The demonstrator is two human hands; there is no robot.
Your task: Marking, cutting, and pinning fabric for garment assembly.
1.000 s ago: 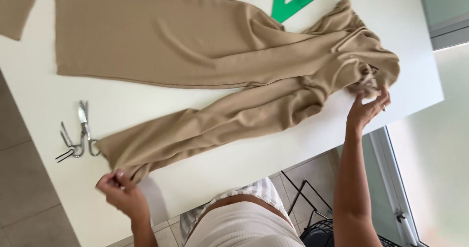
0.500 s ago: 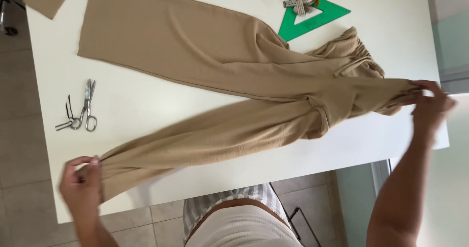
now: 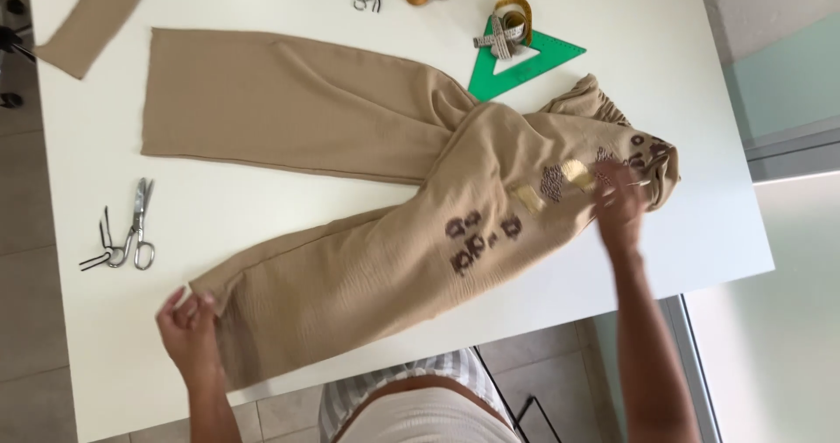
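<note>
We held the beige trousers [image 3: 350, 145] spread flat across the white table [image 3: 612, 23]. Our left hand [image 3: 188, 329] pinched the hem of the near leg at the table's front edge. Our right hand [image 3: 619, 205] lay blurred on the waistband end, so we could not tell its grip. Scissors [image 3: 131, 228] lay near the left hand; a green set square [image 3: 525, 62] sat just beyond the trousers.
</note>
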